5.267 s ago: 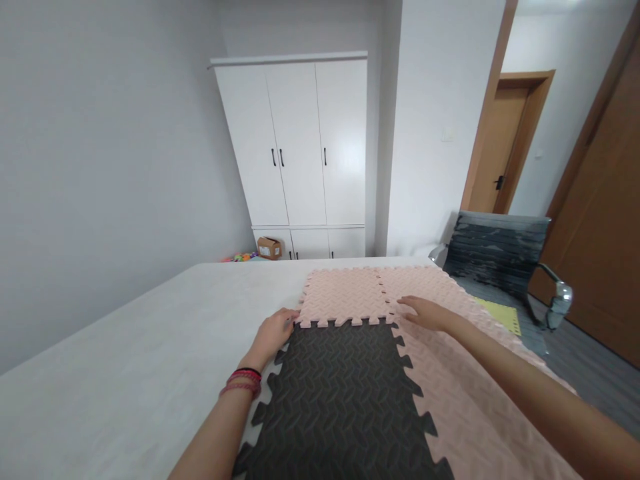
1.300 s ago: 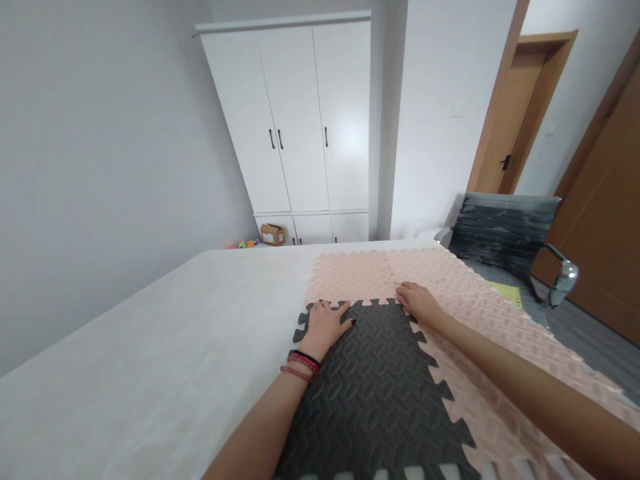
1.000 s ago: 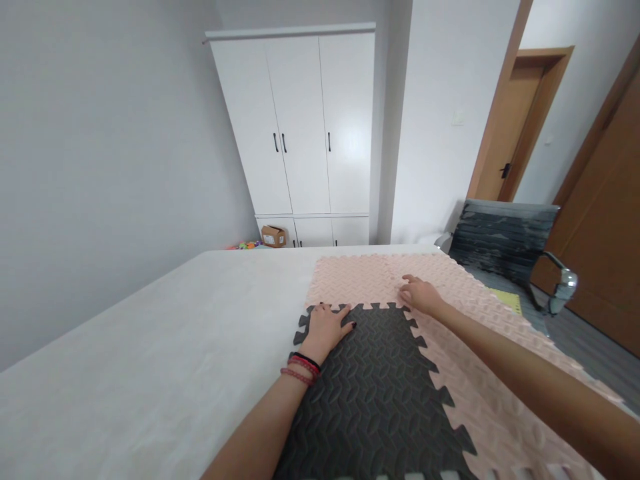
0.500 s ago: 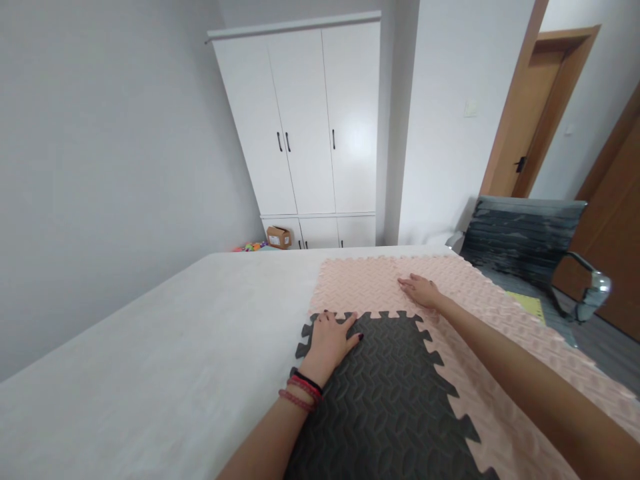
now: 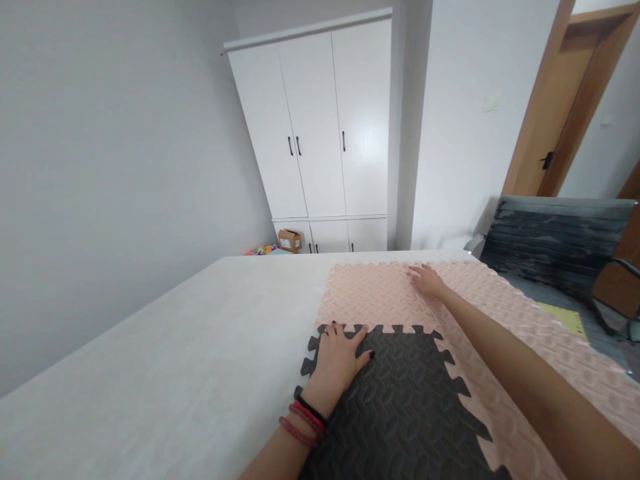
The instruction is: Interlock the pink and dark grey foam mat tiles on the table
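Observation:
A black foam puzzle mat with notched edges lies flat in front of me. Pink foam mats adjoin it at the far side and along the right. My left hand rests spread on the far left corner of the black mat, its fingertips at the seam with the pink one. Red and black bands circle that wrist. Farther off, my right hand lies with extended fingers on the pink mat near its far edge. Neither hand grips anything.
The mats lie on a broad white surface beside a grey wall. Behind its far edge stand a white wardrobe and a cardboard box. A dark chair is at the right, with a yellow sheet near it.
My right hand has slid farther away along the pink mat toward its far edge. My left hand stays at the black mat's corner. The view has shifted slightly.

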Tool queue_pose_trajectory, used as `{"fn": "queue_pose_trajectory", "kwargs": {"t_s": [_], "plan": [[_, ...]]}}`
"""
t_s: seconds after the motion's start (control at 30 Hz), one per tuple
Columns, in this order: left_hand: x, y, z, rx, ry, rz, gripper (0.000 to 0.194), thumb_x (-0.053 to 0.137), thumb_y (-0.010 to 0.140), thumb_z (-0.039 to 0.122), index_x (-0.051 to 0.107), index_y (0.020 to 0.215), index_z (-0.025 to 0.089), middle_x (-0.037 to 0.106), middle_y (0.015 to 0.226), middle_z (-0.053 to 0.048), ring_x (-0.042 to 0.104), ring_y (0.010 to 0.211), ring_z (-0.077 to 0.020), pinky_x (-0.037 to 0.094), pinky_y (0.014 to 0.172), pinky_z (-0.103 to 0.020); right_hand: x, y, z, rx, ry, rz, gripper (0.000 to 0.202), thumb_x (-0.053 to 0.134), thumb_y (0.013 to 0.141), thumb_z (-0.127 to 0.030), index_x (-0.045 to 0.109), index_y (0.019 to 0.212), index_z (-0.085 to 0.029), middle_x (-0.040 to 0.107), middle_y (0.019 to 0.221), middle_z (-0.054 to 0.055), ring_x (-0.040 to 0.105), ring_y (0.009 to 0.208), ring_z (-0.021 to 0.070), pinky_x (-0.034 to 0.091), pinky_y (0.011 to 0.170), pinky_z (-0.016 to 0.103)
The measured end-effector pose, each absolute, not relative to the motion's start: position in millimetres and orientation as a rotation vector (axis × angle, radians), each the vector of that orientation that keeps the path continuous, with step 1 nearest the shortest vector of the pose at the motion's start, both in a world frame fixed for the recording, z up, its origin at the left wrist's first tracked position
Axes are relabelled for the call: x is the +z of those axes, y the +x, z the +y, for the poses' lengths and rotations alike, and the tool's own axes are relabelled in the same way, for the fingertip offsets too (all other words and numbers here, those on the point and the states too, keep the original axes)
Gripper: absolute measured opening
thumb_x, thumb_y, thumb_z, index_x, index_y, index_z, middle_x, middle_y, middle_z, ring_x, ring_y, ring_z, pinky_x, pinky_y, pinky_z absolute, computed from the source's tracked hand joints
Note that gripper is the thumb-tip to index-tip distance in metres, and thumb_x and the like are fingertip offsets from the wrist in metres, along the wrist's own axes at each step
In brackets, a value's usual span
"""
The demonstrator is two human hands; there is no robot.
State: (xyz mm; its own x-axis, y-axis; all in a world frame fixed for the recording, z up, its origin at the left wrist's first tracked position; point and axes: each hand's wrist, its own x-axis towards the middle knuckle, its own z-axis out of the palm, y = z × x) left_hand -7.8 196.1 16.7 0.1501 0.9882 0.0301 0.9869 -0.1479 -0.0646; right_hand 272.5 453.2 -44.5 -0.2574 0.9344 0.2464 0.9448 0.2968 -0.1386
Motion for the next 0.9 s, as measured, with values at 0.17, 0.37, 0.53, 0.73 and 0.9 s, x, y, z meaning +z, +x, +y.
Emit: {"fn": "queue_pose_trajectory", "kwargs": {"t_s": [0.17,0.37,0.53,0.73,0.9], "plan": [[16,-7,198,0.034,-2.327,-2.028,0.056,0.043,0.086,0.059,0.038,0.139,0.04,0.053,0.128,-0.016,0.046,0.121,-0.0392,0.04,0.092,-0.051,-55,266,467,0.077,-1.84,-2.192,0.044,0.028,0.095,-0.038,0.052,0.131,-0.033,0.043,0.142,0.01,0.036,0.131,0.0322,0.026,0.099,0.068],[13,-7,199,0.0,-2.308,-2.002,0.055,0.047,0.086,0.057,0.04,0.138,0.04,0.053,0.127,-0.017,0.047,0.12,-0.0392,0.042,0.089,-0.05,-63,273,470,0.141,-1.845,-2.201,0.046,0.025,0.095,-0.047,0.047,0.135,-0.037,0.035,0.147,0.01,0.031,0.134,0.0303,0.02,0.102,0.068],[11,-8,200,-0.004,-2.319,-1.974,0.055,0.045,0.087,0.058,0.039,0.139,0.04,0.053,0.126,-0.018,0.049,0.118,-0.0391,0.043,0.089,-0.051,-63,273,474,0.153,-1.859,-2.214,0.047,0.024,0.095,-0.047,0.045,0.136,-0.037,0.034,0.148,0.009,0.029,0.135,0.0317,0.019,0.101,0.07],[9,-13,199,-0.032,-2.342,-1.993,0.054,0.044,0.087,0.057,0.04,0.138,0.04,0.051,0.129,-0.017,0.045,0.122,-0.0398,0.042,0.091,-0.051,-59,276,474,0.155,-1.848,-2.263,0.046,0.026,0.094,-0.04,0.046,0.136,-0.037,0.036,0.147,0.006,0.034,0.133,0.0301,0.024,0.102,0.067],[11,-13,198,-0.028,-2.367,-2.025,0.055,0.046,0.087,0.056,0.04,0.138,0.039,0.051,0.129,-0.017,0.045,0.123,-0.0395,0.041,0.092,-0.051,-62,284,480,0.141,-1.84,-2.287,0.048,0.026,0.094,-0.04,0.042,0.139,-0.034,0.035,0.148,0.006,0.034,0.133,0.0287,0.027,0.104,0.062]]}}
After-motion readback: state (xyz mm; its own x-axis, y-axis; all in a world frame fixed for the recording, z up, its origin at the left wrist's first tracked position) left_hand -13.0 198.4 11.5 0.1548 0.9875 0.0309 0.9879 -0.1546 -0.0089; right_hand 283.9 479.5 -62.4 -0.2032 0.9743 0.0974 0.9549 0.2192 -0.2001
